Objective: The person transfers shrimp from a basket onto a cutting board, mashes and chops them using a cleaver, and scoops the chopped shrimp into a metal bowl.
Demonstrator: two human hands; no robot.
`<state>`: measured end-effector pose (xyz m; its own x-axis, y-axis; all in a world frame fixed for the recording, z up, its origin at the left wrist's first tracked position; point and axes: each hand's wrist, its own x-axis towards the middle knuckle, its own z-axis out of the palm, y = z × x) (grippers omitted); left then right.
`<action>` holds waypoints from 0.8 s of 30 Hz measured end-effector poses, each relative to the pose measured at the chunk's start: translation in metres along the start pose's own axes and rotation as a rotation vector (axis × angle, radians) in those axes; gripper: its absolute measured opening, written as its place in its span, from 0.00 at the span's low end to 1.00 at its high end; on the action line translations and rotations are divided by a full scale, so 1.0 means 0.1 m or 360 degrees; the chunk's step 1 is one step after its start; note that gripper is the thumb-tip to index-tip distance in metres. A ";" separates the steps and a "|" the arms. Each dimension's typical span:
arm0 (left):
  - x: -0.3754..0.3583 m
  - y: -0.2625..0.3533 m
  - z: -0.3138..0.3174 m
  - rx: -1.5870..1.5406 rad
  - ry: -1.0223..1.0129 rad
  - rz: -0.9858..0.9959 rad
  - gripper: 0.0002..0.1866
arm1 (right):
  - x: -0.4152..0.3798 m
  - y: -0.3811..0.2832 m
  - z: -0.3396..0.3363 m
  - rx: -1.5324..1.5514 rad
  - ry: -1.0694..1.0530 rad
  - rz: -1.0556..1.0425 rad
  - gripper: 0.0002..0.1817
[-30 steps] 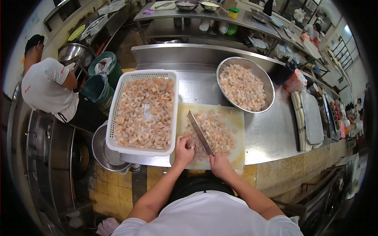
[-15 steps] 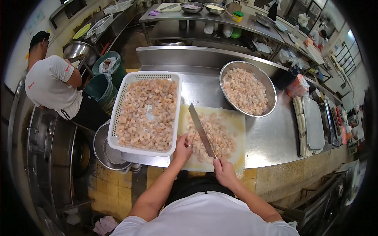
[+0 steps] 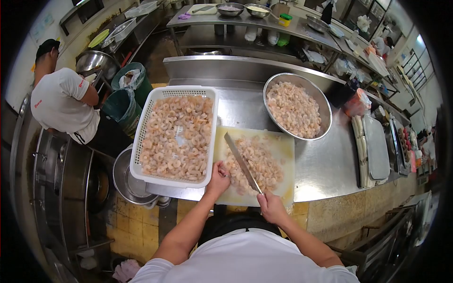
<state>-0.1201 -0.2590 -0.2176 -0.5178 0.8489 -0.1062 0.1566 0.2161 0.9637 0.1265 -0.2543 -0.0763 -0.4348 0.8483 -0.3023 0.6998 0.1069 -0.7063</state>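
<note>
My right hand (image 3: 271, 207) is closed round the handle of a large kitchen knife (image 3: 242, 162), whose long blade slants up and left across a pile of chopped shrimp (image 3: 260, 161). That pile lies on a white cutting board (image 3: 286, 195). At the board's left side my left hand (image 3: 219, 181) touches the pile's edge with its fingers curled together; what they hold, if anything, is hidden. A white perforated basket (image 3: 213, 137) of peeled shrimp (image 3: 165, 132) stands close by on the left. Beyond the board's right corner rests a steel bowl (image 3: 325, 113) filled with shrimp pieces (image 3: 293, 109).
A stacked set of trays (image 3: 376, 148) stands on the steel table (image 3: 325, 165) at right. Below the basket sits a metal pot (image 3: 123, 177). Green bins (image 3: 137, 80) and a person in a white shirt (image 3: 63, 99) are at left. Another counter (image 3: 292, 26) runs behind.
The knife has shifted slightly, its tip moving left and toward me, its handle a little right. My left hand has stayed nearly in place at the pile's edge.
</note>
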 end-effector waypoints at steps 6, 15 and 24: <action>-0.03 -0.03 -0.03 0.0053 0.0027 -0.0023 0.26 | -0.08 -0.07 -0.18 0.0107 -0.0101 0.0042 0.25; -0.03 -0.02 -0.02 0.0035 0.0076 -0.0048 0.27 | -0.09 -0.02 -0.29 -0.0040 -0.0182 0.0060 0.25; 0.05 -0.05 0.04 0.0106 0.0191 0.0044 0.24 | -0.04 0.22 -0.30 -0.0112 -0.0174 0.0016 0.25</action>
<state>-0.1203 -0.2536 -0.2234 -0.6086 0.7921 -0.0462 0.2253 0.2283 0.9472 0.1610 -0.2395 -0.0714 -0.4839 0.7883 -0.3800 0.7409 0.1379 -0.6574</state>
